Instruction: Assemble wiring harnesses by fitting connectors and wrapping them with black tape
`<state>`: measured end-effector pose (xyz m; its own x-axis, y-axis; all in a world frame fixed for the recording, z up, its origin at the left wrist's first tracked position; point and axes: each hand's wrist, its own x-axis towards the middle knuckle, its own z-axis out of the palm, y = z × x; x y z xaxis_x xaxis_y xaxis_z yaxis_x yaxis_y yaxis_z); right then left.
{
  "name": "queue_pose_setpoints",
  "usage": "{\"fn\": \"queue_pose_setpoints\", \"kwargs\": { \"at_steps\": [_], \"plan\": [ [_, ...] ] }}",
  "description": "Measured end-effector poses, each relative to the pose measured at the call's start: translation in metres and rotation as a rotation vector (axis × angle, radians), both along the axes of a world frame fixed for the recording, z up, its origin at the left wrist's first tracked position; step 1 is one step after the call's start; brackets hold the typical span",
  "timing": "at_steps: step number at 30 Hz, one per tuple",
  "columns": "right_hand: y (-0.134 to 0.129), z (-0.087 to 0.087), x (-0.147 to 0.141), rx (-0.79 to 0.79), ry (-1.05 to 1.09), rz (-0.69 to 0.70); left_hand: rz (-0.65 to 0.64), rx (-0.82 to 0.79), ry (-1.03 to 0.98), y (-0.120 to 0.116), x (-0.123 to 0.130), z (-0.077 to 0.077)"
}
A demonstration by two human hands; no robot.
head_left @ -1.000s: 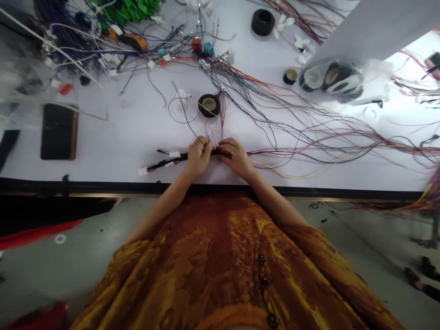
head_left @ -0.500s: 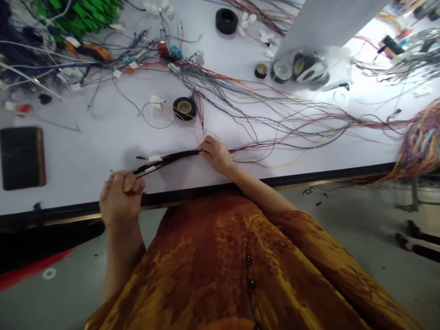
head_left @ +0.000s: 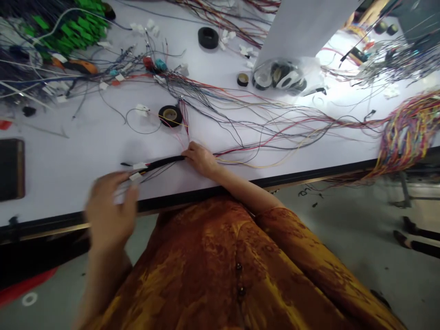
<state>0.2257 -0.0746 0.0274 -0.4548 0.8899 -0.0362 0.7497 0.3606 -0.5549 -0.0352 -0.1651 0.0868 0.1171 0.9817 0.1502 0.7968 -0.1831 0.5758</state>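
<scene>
A black-wrapped wire bundle (head_left: 165, 161) lies near the table's front edge, with white connectors (head_left: 136, 176) at its left end. My right hand (head_left: 202, 160) pinches the bundle where its loose wires fan out to the right. At the connector end is my left hand (head_left: 112, 206), blurred by motion, with thumb and forefinger apart around the wire ends. Whether it touches them is unclear. A roll of black tape (head_left: 170, 116) rests behind the bundle, with a thin yellow wire across it.
Loose wires (head_left: 261, 114) run right to a multicoloured wire heap (head_left: 405, 128). Farther back are a bagged set of tape rolls (head_left: 282, 75), a grey post (head_left: 302, 27) and green connectors (head_left: 79, 27). A dark phone-like object (head_left: 12, 169) lies left. A person's feet (head_left: 402, 238) show right.
My left hand has opened from a closed grip on the bundle's left end. My right hand keeps its hold. The whole view has shifted slightly.
</scene>
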Motion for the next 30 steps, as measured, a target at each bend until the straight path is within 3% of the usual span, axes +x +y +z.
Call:
{"fn": "queue_pose_setpoints", "kwargs": {
  "at_steps": [3,5,8,10,13,16,20,22,24,27,30],
  "plan": [
    [-0.009,0.008,0.013,0.045,0.008,0.031,-0.241,0.05,0.1,0.052,0.067,-0.022],
    [-0.019,0.013,0.041,0.093,0.021,-0.015,-0.286,-0.029,0.116,0.075,0.088,-0.045],
    [-0.033,0.015,0.101,0.141,-0.04,-0.292,-0.185,-0.01,0.1,0.085,0.083,-0.071],
    [-0.04,0.01,0.138,0.115,-0.106,-0.408,-0.143,0.021,0.081,0.082,0.074,-0.077],
    [-0.049,0.001,0.167,0.081,-0.183,-0.415,-0.13,0.044,0.071,0.077,0.068,-0.077],
    [-0.056,-0.005,0.169,0.076,-0.216,-0.429,-0.126,0.061,0.087,0.077,0.068,-0.077],
    [-0.053,0.005,0.177,0.079,-0.015,-0.335,-0.116,0.092,0.097,0.077,0.065,-0.084],
    [-0.039,0.016,0.195,0.12,0.077,-0.313,-0.106,0.104,0.107,0.077,0.064,-0.086],
    [-0.013,0.029,0.22,0.192,0.101,-0.382,-0.096,0.115,0.132,0.076,0.063,-0.087],
    [0.043,0.041,0.253,0.267,0.034,-0.534,-0.105,0.133,0.163,0.075,0.064,-0.086],
    [0.104,0.041,0.258,0.212,-0.126,-0.525,-0.119,0.148,0.17,0.075,0.065,-0.086]
  ]
}}
